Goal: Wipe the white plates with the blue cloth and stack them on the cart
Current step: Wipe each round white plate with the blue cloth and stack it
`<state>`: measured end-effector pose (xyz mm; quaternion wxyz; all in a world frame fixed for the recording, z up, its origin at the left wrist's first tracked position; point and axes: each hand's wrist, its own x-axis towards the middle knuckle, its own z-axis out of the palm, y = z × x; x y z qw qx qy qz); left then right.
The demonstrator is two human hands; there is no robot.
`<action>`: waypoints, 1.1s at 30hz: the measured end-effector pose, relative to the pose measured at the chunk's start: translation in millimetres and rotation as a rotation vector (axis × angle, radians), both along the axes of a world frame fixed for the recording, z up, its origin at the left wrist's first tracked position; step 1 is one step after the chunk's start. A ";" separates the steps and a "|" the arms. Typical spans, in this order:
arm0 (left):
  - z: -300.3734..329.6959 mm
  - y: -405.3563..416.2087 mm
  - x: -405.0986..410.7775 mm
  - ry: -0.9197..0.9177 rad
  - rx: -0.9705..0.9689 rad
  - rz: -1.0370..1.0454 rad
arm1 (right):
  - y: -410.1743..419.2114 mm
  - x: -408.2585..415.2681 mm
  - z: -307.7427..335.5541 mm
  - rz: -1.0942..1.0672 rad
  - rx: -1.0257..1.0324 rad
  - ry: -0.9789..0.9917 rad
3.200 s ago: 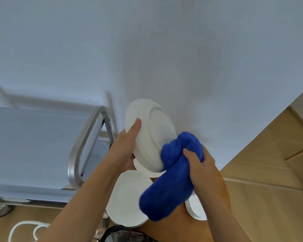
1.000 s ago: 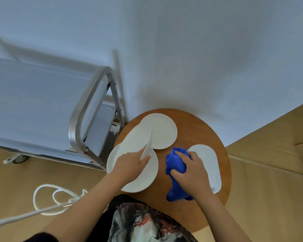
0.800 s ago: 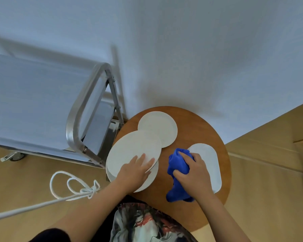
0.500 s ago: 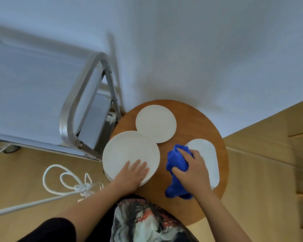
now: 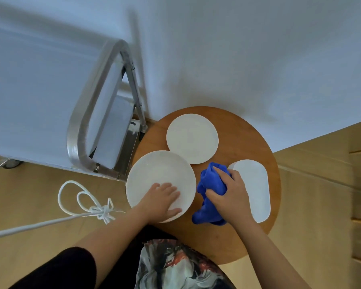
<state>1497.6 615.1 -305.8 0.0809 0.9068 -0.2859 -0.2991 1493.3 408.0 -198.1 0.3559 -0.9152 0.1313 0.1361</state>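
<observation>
Your left hand [image 5: 162, 198] lies flat, fingers spread, on the large round plate [image 5: 161, 181] at the desk's [image 5: 238, 130] near left, likely steadying it. Your right hand [image 5: 229, 196] grips the bunched blue cloth [image 5: 209, 184], fingers curled round it. Three plate positions count: large round, small round plate [image 5: 192, 138] far, oblong plate [image 5: 256, 188] right. None sits on the cart [image 5: 79, 130].

Table [image 5: 238, 130]: big plate [image 5: 158, 170] front-left, small plate [image 5: 192, 138] behind it, oval plate [image 5: 254, 184] right, cloth [image 5: 208, 184] btwn. Cart [image 5: 88, 113] left of table; rope [image 5: 88, 207] on floor in front.
</observation>
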 end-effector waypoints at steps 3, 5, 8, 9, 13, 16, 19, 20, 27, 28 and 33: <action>8.9 1.4 51.6 -0.137 -0.277 0.537 | 1.2 16.6 -2.6 -0.043 0.011 -0.023; 10.4 0.2 94.9 -0.209 -0.362 0.787 | 0.9 30.2 -4.3 -0.084 0.020 -0.050; 1.6 0.0 152.0 -0.008 -0.397 1.011 | -0.5 51.6 -7.4 -0.149 0.027 -0.077; -5.8 0.7 166.1 0.082 -0.378 1.046 | -1.3 58.8 -9.4 -0.171 0.029 -0.081; -38.1 -4.8 196.7 0.406 -0.332 1.192 | -2.1 83.7 -22.2 -0.234 0.026 -0.087; -53.9 -17.7 203.4 0.565 -0.349 1.265 | 0.2 97.5 -33.7 -0.263 0.027 -0.081; -65.3 -26.7 208.2 0.644 -0.367 1.314 | 3.0 107.4 -43.3 -0.282 0.020 -0.079; -68.2 -28.5 209.9 0.648 -0.369 1.327 | 4.2 108.4 -45.8 -0.290 0.019 -0.076; -77.6 -38.8 218.1 0.652 -0.422 1.376 | 8.3 102.5 -47.5 -0.338 0.029 -0.075; -76.7 -41.8 218.4 0.633 -0.434 1.376 | 7.1 101.1 -45.8 -0.349 0.033 -0.073; -64.2 -49.0 213.2 0.625 -0.548 1.373 | 2.7 91.3 -29.3 -0.393 0.038 -0.066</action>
